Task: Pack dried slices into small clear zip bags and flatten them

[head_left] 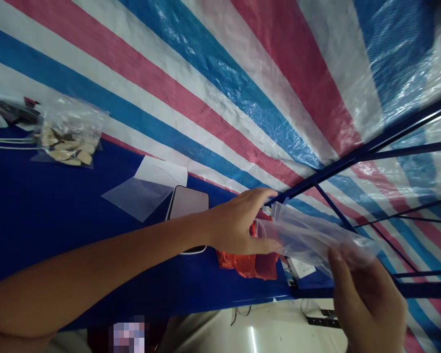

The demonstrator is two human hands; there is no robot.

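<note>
My right hand [367,289] pinches one end of a clear plastic bag [305,235], thumb on the near side. The bag stretches leftward in the air, flat and see-through, with nothing visible inside. My left hand [238,223] reaches across to the bag's other end, its thumb and a finger spread apart. The left thumb overlaps the bag's edge in view; whether it touches I cannot tell. Below and behind my left hand lies a crumpled red plastic bag [238,262] on the blue table [132,264]. Under my left forearm is a white-rimmed device like a phone or tablet [189,203], partly hidden.
A white paper [161,171] and a translucent sheet [139,196] lie behind the device. Farther left sits a clear bag of pale wooden-looking pieces [71,147]. Blue metal bars [334,164] and a striped tarp [206,98] close off the back and right.
</note>
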